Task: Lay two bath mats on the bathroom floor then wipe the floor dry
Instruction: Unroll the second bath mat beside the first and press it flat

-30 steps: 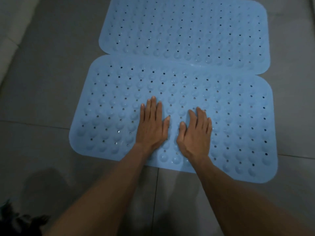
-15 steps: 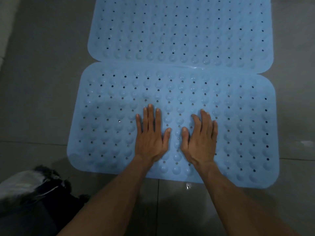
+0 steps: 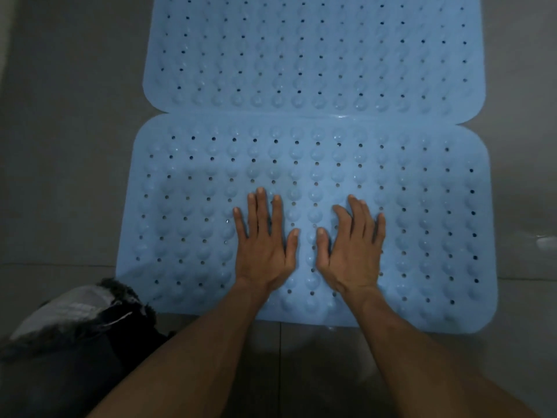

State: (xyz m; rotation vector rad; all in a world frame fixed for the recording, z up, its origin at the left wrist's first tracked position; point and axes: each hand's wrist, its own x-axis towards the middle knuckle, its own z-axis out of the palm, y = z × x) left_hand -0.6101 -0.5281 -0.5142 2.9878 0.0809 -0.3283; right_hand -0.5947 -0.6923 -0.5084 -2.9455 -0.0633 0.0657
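Two light blue rubber bath mats with bumps and small holes lie flat on the grey tile floor. The near mat (image 3: 187, 206) fills the middle of the view; the far mat (image 3: 313, 49) lies behind it, their long edges overlapping slightly. My left hand (image 3: 263, 248) rests palm down on the near mat, fingers spread, holding nothing. My right hand (image 3: 351, 248) lies flat beside it, thumbs a short gap apart.
A dark and grey bundle of cloth (image 3: 75, 327) sits on the floor at the lower left, touching the near mat's corner. Grey tile floor (image 3: 66, 146) runs along both sides. A small bright wet patch (image 3: 545, 242) shows at the right edge.
The view has tilted down and closer, bringing the cloth bundle into the lower left. Both hands stay flat on the near mat, the right fingers now slightly more spread.
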